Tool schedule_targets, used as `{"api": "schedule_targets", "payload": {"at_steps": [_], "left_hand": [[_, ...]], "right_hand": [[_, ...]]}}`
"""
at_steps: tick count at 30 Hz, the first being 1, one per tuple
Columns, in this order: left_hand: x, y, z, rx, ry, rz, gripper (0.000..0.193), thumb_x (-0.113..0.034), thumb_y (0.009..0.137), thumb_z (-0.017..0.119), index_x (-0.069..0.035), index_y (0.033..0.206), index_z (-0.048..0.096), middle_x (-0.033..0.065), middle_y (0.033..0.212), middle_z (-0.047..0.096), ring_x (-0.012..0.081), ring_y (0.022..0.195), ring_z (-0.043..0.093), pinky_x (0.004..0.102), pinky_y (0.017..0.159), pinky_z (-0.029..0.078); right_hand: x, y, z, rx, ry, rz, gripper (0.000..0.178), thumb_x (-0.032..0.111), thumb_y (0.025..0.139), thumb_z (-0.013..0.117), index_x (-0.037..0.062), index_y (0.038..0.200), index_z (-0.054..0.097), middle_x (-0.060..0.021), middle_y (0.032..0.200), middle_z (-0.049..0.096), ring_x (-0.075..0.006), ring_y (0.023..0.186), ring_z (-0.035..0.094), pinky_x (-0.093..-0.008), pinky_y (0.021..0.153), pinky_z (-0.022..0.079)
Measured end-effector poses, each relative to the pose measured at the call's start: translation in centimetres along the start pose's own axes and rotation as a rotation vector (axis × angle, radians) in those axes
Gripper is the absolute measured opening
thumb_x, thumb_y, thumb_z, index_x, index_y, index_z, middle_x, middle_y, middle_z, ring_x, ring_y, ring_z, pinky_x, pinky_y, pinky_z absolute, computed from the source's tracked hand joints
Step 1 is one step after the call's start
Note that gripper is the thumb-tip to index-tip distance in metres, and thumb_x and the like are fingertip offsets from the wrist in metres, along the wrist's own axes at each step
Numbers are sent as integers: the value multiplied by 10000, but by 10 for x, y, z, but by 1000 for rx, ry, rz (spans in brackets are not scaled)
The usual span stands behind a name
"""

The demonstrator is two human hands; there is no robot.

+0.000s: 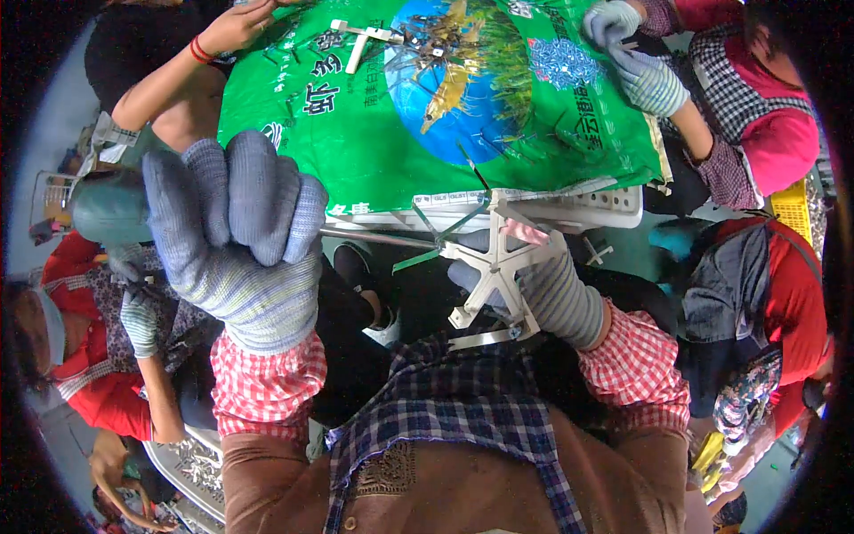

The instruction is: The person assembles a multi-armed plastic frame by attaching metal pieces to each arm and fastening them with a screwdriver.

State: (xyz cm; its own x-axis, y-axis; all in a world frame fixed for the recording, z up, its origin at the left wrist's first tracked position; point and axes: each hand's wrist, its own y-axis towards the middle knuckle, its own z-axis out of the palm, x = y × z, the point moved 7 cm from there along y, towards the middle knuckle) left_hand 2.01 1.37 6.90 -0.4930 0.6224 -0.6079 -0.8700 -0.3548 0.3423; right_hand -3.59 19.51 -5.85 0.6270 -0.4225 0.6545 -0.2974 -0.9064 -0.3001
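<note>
My left hand (253, 258), in a grey-blue knit glove, is closed round a tool with a thick dark green handle (108, 206), likely a screwdriver. Its thin metal shaft (378, 237) runs right toward my other hand. In my right hand (569, 298), also gloved, is a white star-shaped frame (494, 260) with several arms. Thin green strips (416, 261) stick out at the frame's left side, where the shaft's tip reaches. My right fingers are partly hidden behind the frame.
Ahead lies a green printed sack (347, 169) over a white perforated crate (578, 209), with thin dark strips and a white piece (358, 49) on it. Co-workers' hands are at its far left (236, 31) and far right (648, 82). A white basket (173, 467) of small parts stands lower left.
</note>
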Motion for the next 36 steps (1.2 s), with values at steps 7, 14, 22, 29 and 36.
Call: {"api": "schedule_targets", "payload": {"at_steps": [7,14,22,29,36], "left_hand": [[-2,-1,11,243,9,-77,375,-392,908,576,-169,636,444,-51,539,415,62,397,330,233,403,316],[0,6,20,616,-110,-130,412,-511,890,544,-145,736,432,-62,640,383,73,473,371,229,461,315],[-1,7,-27,-289,440,76,418,-427,914,571,-80,1134,495,-3,767,440,106,609,430,283,556,424],[12,6,-20,-277,-82,-51,288,-352,955,526,-125,785,475,-45,578,296,69,466,237,239,418,207],[9,8,-3,-80,-29,-17,390,-369,962,499,-159,656,380,-57,501,280,66,389,214,246,370,191]], "right_hand": [[-4,-15,2,-144,823,-183,430,355,776,664,100,1119,626,-113,1076,616,-293,1034,556,-405,947,403],[8,-16,-4,-135,994,-243,320,202,810,607,162,1123,658,-110,1085,610,-325,1130,480,-488,1056,256],[18,-6,-22,-407,-431,-196,346,305,754,713,127,1048,676,-79,1065,636,-275,998,597,-405,947,455],[17,-19,-37,-682,-18,-263,568,200,781,739,3,1251,487,-126,1028,637,-202,897,647,-334,776,540],[1,-12,-20,-510,-176,-228,474,197,821,675,51,1232,492,-94,1148,610,-182,1036,596,-356,889,479]]}}
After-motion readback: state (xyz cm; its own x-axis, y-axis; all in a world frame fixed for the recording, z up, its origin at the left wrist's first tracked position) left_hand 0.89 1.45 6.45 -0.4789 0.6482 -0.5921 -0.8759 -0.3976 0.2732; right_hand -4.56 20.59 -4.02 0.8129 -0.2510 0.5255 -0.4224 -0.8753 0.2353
